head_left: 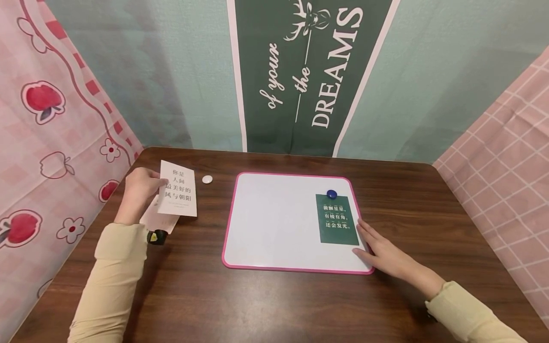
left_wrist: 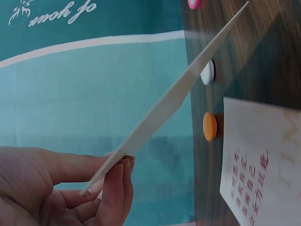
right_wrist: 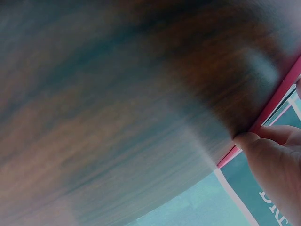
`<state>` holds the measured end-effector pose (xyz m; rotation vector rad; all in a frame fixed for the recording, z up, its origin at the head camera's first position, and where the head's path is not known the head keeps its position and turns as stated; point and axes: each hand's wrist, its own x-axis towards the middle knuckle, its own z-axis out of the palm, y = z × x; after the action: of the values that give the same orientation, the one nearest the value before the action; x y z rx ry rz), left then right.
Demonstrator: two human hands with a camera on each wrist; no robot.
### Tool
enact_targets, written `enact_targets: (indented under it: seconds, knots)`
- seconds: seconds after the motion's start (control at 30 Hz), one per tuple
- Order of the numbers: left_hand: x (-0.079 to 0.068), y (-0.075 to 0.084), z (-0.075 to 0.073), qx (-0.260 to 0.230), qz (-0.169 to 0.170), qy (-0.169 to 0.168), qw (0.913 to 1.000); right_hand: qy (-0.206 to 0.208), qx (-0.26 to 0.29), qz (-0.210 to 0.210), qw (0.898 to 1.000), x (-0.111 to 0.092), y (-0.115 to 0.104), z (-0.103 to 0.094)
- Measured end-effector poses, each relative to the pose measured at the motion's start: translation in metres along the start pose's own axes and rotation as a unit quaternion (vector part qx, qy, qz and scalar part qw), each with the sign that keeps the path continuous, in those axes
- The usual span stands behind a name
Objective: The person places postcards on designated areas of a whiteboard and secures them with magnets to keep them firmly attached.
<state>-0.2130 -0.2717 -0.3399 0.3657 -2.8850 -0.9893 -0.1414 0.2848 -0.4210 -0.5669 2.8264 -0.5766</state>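
Observation:
My left hand [head_left: 139, 188] pinches a white card [head_left: 179, 206] with dark printed writing, raised and tilted above the table's left side. In the left wrist view the card [left_wrist: 162, 106] appears almost edge-on, between thumb and fingers. Below it another white card [left_wrist: 263, 169] with red writing lies on the table. My right hand [head_left: 388, 255] rests at the right edge of a pink-framed whiteboard [head_left: 274, 219], fingers extended, thumb near the lower right corner. On the board's right part lies a green card [head_left: 339, 237], a round blue magnet [head_left: 331, 194] at its top edge.
A round white magnet [head_left: 208, 179] lies between the cards and the board. An orange magnet [left_wrist: 209, 126] lies near it, hidden in the head view. A dark wooden table [head_left: 257, 309] bears everything, with a teal printed curtain [head_left: 193, 71] behind and pink cloths at both sides.

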Motion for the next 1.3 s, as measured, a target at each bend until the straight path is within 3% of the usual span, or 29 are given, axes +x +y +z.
enact_targets:
  seconds: [0.23,0.57,0.93,1.3]
  knots:
    - [0.003,0.013,0.008,0.002,-0.002,-0.020,0.9998,0.000,0.001,-0.002,1.000,0.000,0.000,0.000]
    - [0.005,0.027,0.021,0.001,0.024,-0.006,0.9997,-0.001,0.006,-0.001,1.000,0.001,0.001,0.001]
    - [0.006,0.043,0.033,-0.033,0.009,-0.031,0.9989,-0.009,0.004,0.010,1.000,0.001,0.002,0.001]
    - [0.008,0.057,0.045,-0.031,0.000,-0.044,0.9985,-0.006,0.007,0.004,1.000,0.000,0.001,0.000]
